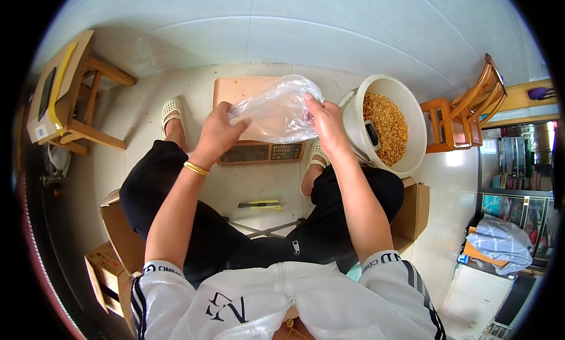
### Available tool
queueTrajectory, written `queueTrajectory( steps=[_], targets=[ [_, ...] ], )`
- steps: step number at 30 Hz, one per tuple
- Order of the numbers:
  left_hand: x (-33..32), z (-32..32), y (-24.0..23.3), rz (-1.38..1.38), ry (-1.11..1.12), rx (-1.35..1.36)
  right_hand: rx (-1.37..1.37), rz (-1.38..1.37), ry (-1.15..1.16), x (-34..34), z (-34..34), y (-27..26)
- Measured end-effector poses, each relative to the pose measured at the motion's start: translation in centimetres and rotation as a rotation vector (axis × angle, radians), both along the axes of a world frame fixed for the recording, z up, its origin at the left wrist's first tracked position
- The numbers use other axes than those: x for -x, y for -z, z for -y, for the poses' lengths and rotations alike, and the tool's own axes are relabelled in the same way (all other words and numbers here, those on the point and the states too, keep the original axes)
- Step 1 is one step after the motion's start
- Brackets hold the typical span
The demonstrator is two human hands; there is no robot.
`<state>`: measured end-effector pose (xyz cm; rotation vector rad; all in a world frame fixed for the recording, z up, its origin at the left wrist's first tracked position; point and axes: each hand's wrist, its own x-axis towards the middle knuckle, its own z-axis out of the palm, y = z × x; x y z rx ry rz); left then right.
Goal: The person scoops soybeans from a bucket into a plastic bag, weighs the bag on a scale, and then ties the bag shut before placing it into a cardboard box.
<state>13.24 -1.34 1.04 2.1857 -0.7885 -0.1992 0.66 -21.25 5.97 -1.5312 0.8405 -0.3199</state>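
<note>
A clear plastic bag [278,112] is stretched between my two hands above a digital weighing scale [225,89]. My left hand [220,130] grips its left end between thumb and fingers. At the right end, my right hand [324,119] pinches the gathered plastic. The bag looks empty and hides part of the scale's flat platform. The scale's display and keypad [286,152] face me on the floor. To the right of my right hand stands a white bucket [417,119] holding yellow-orange kernels [386,128], perhaps corn, with a dark-handled object [373,134] at their left edge.
A yellow box cutter [260,205] lies on the floor between my legs. Cardboard boxes [417,207] flank my legs. A wooden stool [95,132] stands left, a wooden chair [454,128] right of the bucket. The wall rises beyond the scale.
</note>
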Motion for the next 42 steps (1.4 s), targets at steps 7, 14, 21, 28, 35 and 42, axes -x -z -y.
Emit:
queueTrajectory(
  steps=[7,14,21,28,35,42],
  targets=[
    [-0.3,1.0,-1.2,-0.991,-0.238,0.268,0.086,-0.191,-0.095,0.2,0.7,1.1],
    [0.3,4.0,2.4,-1.063,-0.189,0.155,0.581,-0.101,0.036,1.4,2.5,-0.2],
    [-1.1,4.5,7.2,-1.186,-0.286,0.13,-0.156,0.962,-0.482,8.9,-1.5,-14.9],
    [-1.1,3.9,10.2,-1.213,-0.294,0.157,-0.455,1.142,-0.776,14.8,-4.1,-21.2],
    [-0.6,4.2,9.7,-1.196,-0.268,0.122,-0.522,1.232,-0.787,14.4,-3.8,-20.6],
    [-0.6,4.3,9.4,-1.199,-0.27,0.123,-0.436,1.242,-0.706,14.7,-3.9,-20.6]
  ],
)
